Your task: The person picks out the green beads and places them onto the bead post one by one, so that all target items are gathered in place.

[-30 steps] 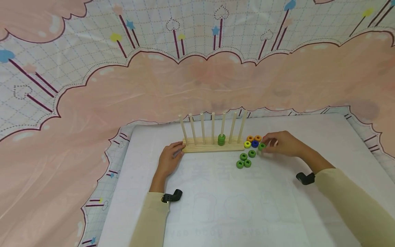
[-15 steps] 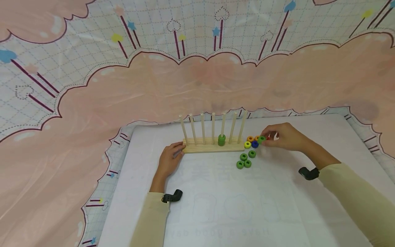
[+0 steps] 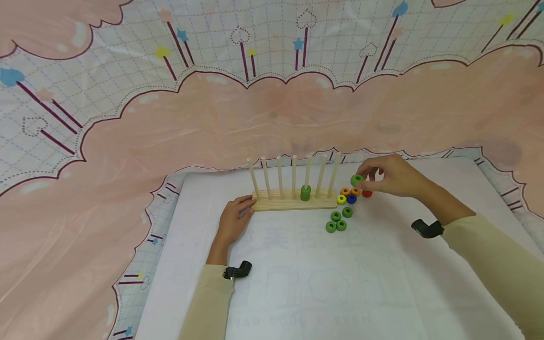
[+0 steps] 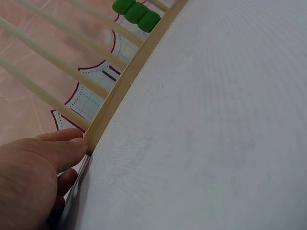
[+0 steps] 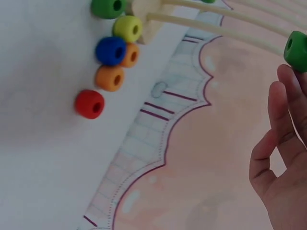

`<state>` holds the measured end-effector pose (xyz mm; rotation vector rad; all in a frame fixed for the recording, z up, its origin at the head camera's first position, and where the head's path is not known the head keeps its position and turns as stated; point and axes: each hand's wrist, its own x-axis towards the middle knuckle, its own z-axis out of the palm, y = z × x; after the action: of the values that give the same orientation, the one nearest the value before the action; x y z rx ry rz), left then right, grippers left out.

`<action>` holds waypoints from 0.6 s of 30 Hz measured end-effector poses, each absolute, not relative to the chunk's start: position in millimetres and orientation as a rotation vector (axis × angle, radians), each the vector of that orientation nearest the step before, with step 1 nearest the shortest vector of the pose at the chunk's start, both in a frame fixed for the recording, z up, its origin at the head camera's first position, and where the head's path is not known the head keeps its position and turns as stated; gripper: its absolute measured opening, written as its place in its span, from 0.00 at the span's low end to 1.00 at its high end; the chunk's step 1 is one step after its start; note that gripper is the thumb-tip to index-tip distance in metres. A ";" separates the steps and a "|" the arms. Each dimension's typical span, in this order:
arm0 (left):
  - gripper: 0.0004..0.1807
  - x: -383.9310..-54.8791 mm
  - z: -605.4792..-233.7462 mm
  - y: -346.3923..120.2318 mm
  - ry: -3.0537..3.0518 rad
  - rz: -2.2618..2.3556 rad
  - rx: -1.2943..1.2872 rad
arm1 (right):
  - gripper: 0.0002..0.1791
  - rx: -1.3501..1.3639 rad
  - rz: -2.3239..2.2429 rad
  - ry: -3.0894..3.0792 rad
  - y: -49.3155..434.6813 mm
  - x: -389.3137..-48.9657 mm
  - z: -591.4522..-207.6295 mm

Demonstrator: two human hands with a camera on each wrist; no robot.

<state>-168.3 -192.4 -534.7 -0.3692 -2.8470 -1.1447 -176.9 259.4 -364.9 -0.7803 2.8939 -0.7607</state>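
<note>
Head view: we see the wooden rack at the centre of the frame, its seven pegs upright. A stack of green beads sits on the fifth peg counted from the picture's left; in the left wrist view, upper middle, we count three in it.

Left hand, left of centre: the thumb and fingers are drawn close, gripping the left end of the rack's base.

Right hand, right of centre: the thumb and fingers nearly meet, pinching one green bead at the tips. We place this bead above the orange pair in the frame, apart from the rack's rightmost peg. In the right wrist view it shows at the upper right edge, well apart from the loose beads.

Loose beads, just right of the rack: yellow bead, blue bead, two orange beads, and red bead beneath the right hand. Slightly lower we count four loose green beads.

All rest on the white tabletop. Pink patterned cloth fills the upper frame.
</note>
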 end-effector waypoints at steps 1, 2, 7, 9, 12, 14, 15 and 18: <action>0.18 -168.2 -534.4 -192.3 -2.844 -1.146 -0.372 | 0.14 -0.786 -0.767 2.900 257.4 -177.3 -362.2; 0.18 -168.1 -534.3 -192.4 -2.841 -1.147 -0.375 | 0.14 -0.792 -0.772 2.907 255.5 -177.8 -359.6; 0.18 -168.1 -534.6 -192.6 -2.835 -1.153 -0.382 | 0.12 -0.849 -0.790 2.939 246.1 -181.4 -346.9; 0.18 -168.3 -535.0 -192.6 -2.838 -1.154 -0.381 | 0.12 -0.877 -0.796 2.952 243.1 -183.2 -341.6; 0.18 -168.3 -535.2 -192.4 -2.839 -1.154 -0.382 | 0.11 -0.912 -0.805 2.969 239.4 -186.2 -333.8; 0.18 -168.2 -535.2 -192.3 -2.835 -1.156 -0.385 | 0.11 -0.931 -0.813 2.979 236.9 -188.5 -329.1; 0.18 -168.1 -535.1 -192.3 -2.832 -1.157 -0.388 | 0.11 -0.935 -0.818 2.981 235.6 -189.6 -327.0; 0.18 -167.9 -534.7 -192.3 -2.820 -1.158 -0.401 | 0.11 -0.939 -0.821 2.988 230.9 -192.8 -321.5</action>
<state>-167.9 -192.3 -534.7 -0.4011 -2.8198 -1.1575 -192.8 230.9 -321.5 -0.9386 2.9880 -0.8207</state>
